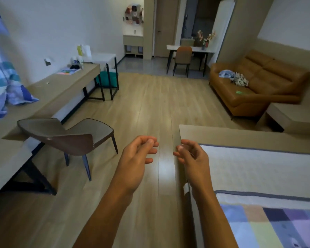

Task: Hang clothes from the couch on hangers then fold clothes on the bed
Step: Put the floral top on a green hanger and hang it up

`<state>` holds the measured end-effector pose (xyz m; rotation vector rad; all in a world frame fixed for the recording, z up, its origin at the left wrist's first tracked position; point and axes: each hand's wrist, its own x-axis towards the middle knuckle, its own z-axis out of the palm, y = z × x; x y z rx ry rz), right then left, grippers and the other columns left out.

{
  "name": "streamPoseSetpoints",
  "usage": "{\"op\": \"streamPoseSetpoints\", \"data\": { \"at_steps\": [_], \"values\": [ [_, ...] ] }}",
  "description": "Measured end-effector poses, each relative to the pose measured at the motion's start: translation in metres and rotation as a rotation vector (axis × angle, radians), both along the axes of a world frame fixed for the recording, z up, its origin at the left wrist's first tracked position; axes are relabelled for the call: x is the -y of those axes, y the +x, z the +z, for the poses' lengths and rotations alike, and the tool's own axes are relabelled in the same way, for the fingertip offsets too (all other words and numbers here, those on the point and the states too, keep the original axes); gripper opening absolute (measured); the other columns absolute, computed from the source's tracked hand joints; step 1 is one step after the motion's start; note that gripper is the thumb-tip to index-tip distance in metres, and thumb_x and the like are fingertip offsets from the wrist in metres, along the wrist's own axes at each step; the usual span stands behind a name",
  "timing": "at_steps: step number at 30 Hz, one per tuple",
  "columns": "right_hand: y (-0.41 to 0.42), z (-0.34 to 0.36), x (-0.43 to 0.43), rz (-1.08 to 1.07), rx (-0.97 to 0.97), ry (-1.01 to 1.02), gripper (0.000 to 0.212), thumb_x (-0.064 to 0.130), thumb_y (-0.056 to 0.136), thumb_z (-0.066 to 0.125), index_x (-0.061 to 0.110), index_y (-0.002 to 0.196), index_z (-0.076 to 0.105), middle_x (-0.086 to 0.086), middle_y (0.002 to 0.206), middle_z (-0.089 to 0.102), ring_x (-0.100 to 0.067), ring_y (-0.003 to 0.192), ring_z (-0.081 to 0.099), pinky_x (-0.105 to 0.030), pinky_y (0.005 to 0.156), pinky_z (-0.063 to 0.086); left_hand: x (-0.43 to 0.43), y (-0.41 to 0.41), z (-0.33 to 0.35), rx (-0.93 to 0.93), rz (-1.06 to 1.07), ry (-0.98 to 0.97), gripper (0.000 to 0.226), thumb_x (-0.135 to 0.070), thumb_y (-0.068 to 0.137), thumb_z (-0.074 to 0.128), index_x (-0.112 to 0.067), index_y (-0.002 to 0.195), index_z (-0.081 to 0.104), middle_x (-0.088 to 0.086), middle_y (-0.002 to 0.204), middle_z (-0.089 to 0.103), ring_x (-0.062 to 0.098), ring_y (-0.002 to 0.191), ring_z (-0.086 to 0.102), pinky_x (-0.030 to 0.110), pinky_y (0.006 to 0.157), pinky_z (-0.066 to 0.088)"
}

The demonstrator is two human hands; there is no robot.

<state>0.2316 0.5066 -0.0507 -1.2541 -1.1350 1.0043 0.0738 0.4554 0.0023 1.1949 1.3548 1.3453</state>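
Floor (150,104): pale wood planks with a glare patch
Walls (70,24): plain white
Chair (97,129): brown, just beside the long table (61,86)

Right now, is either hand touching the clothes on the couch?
Apart. The head view shows the left hand and right hand empty above the floor, with the clothes lying across the room on the orange couch.

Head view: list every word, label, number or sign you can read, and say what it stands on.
No text can be read.
Bag with a yellow panel: any print is too blurred.
Bottles on the desk: labels too small.
Green slip on the couch: too small to tell.
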Motion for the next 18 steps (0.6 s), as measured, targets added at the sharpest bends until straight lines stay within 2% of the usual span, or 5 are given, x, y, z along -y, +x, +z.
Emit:
{"op": "streamPoseSetpoints", "data": {
  "at_steps": [7,12,18],
  "values": [
    [-0.008,-0.025,-0.167,-0.079,-0.022,-0.025,0.017,0.027,0.098,0.064,0.032,0.114,0.063,0.013,0.102,0.07,-0.009,0.096,0.071,-0.033,0.093,0.058,-0.175,-0.007,-0.031,-0.038,-0.046,-0.06,0.027,-0.032,0.105,0.043,-0.022,0.113,0.067,-0.008,0.11,0.072,0.009,0.104,0.068,0.037,0.094,0.056],
    [-0.006,-0.031,-0.316,-0.054,-0.013,-0.038,0.019,0.026,0.098,0.064,0.029,0.117,0.063,0.01,0.104,0.069,-0.013,0.099,0.071,-0.04,0.096,0.057,-0.328,0.003,-0.037,-0.061,-0.063,-0.074,0.028,-0.032,0.107,0.041,-0.023,0.113,0.066,-0.01,0.108,0.072,0.006,0.102,0.068,0.036,0.093,0.057],
    [0.001,0.004,-0.496,-0.044,-0.017,-0.01,0.018,0.024,0.099,0.062,0.024,0.117,0.064,0.006,0.105,0.071,-0.009,0.092,0.072,-0.039,0.095,0.057,-0.495,0.002,-0.005,-0.058,-0.031,-0.012,0.028,-0.03,0.107,0.039,-0.023,0.116,0.065,-0.01,0.111,0.07,0.006,0.104,0.066,0.033,0.092,0.055]
  ]
}}
